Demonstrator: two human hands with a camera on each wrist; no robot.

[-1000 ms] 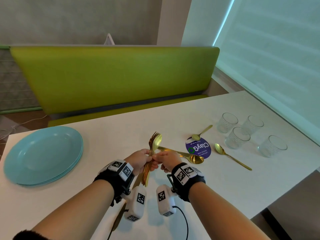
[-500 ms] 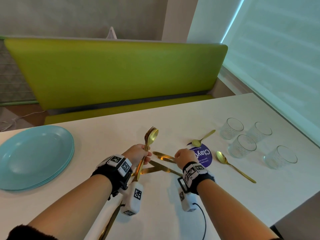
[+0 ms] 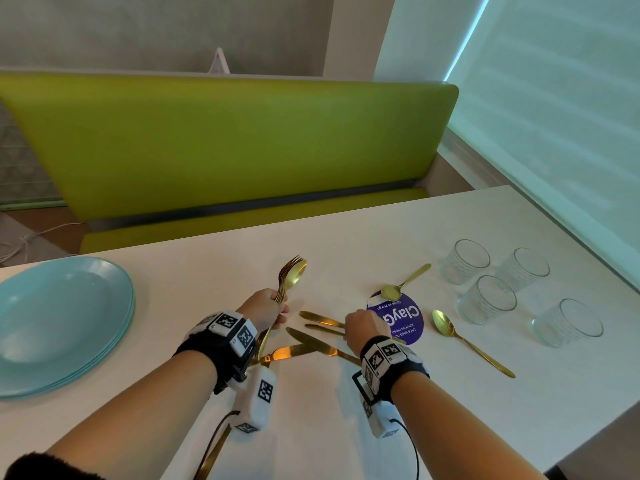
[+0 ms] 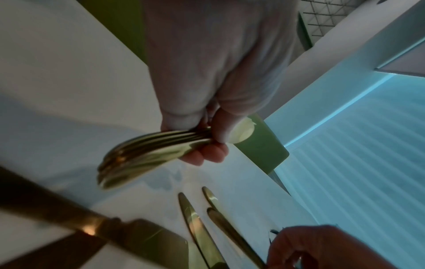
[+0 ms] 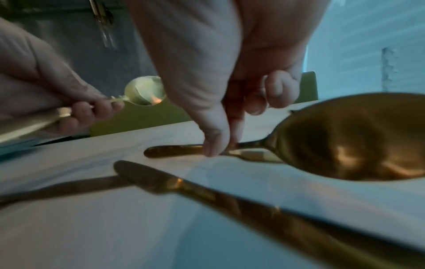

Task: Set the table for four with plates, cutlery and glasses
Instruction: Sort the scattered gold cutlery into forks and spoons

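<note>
My left hand grips a bundle of gold forks and a spoon, heads up, just above the white table. In the left wrist view their handle ends stick out below my curled fingers. To the right, my right hand reaches down to the table. In the right wrist view its thumb and forefinger pinch the handle of a gold spoon that lies flat. Two gold knives lie crossed between my wrists. Teal plates sit stacked at the left. Several glasses stand at the right.
Two more gold spoons lie loose by a round purple sticker. Another gold knife pokes out under my left forearm at the near edge. A green bench runs behind the table, with a blind at the right.
My right hand has left the bundle and gone right and down to the cutlery on the table. The left hand keeps its bundle. The head view has tilted up a little.
</note>
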